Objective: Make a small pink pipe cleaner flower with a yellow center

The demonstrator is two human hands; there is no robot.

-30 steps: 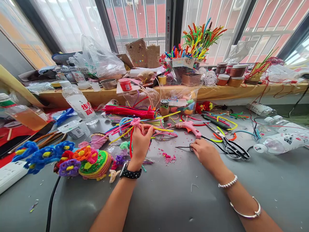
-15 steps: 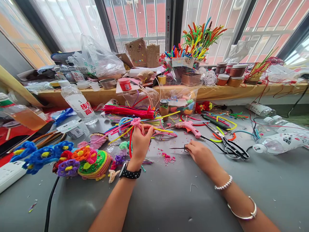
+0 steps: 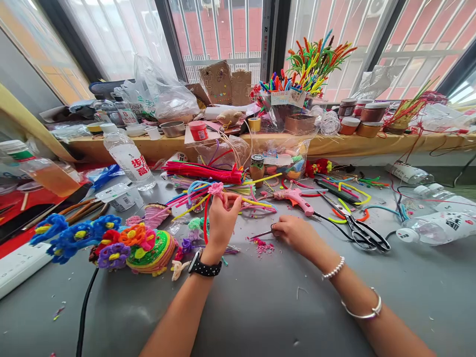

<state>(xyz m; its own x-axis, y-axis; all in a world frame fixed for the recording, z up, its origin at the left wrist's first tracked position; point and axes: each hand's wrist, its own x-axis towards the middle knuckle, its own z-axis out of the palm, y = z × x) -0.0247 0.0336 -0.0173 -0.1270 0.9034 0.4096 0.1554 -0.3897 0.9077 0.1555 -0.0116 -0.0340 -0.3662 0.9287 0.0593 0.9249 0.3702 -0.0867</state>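
My left hand [image 3: 224, 218] is closed, pinching a pink fuzzy flower [image 3: 215, 188] that rises above its fingertips. A red pipe cleaner [image 3: 206, 218] hangs beside that wrist; whether it joins the flower I cannot tell. My right hand [image 3: 297, 232] is closed around the dark handle of a small pair of scissors [image 3: 262, 234]. Their thin blades look shut and point left, just above a little heap of pink scraps [image 3: 265, 247] on the grey table [image 3: 256, 307].
Behind my hands lie a bundle of red pipe cleaners [image 3: 204, 171], a pink glue gun [image 3: 295, 197] and a glass jar [image 3: 257, 168]. Large scissors [image 3: 357, 228] and plastic bottles [image 3: 435, 224] lie to the right. Fuzzy blue flowers [image 3: 76, 237] and a green round piece [image 3: 150, 250] sit left.
My right hand has moved left with the scissors, bringing their tip over the pink scraps. My left hand still holds the flower in nearly the same place. The view has shifted slightly.
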